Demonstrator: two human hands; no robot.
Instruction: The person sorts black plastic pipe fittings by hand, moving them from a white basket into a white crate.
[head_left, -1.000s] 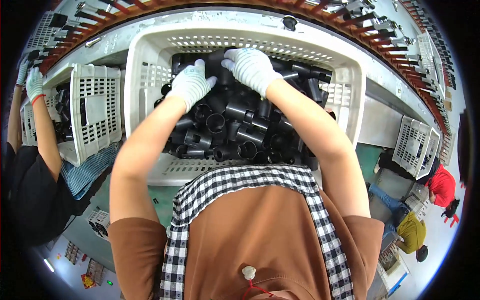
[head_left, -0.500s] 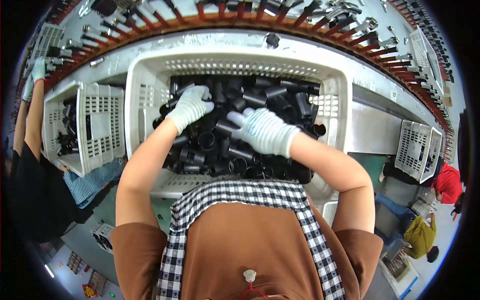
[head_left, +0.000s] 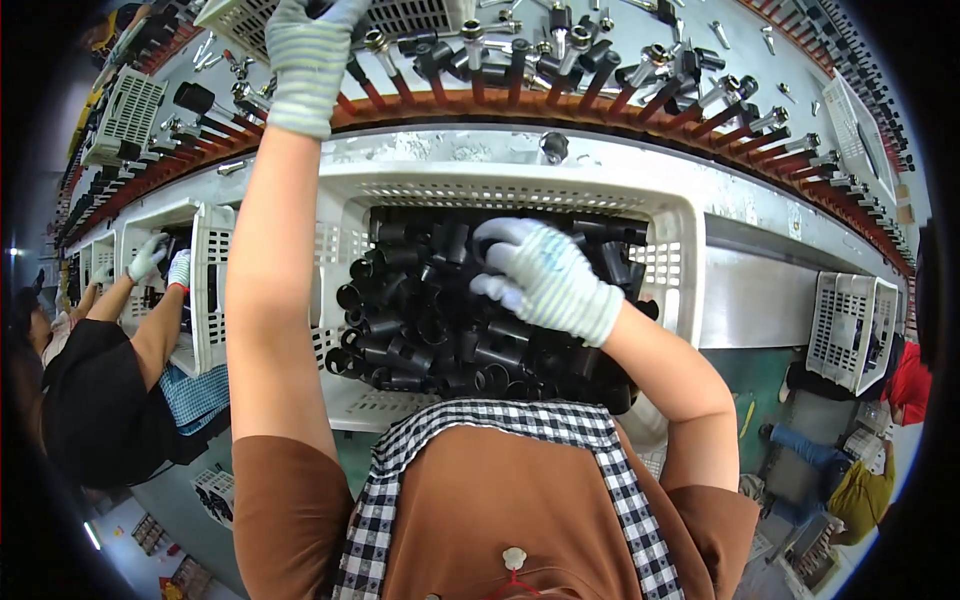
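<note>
Because black tubes (head_left: 498, 352) lay beneath, I likely held right hand (head_left: 558, 280) low; couldn't tell if it, or left hand (head_left: 308, 62), pinched anything.

the pale, worn bench (head_left: 450, 147) spans the upper view. its near strip carries one small round part (head_left: 553, 148) and, farther left, one small metal fitting (head_left: 232, 168). a red-brown rail (head_left: 440, 108) runs along the bench, lined with rods. beyond it lie loose metal pieces (head_left: 720, 35), a slotted crate (head_left: 425, 15) at the top edge, and a second crate (head_left: 125, 112) at left.
</note>
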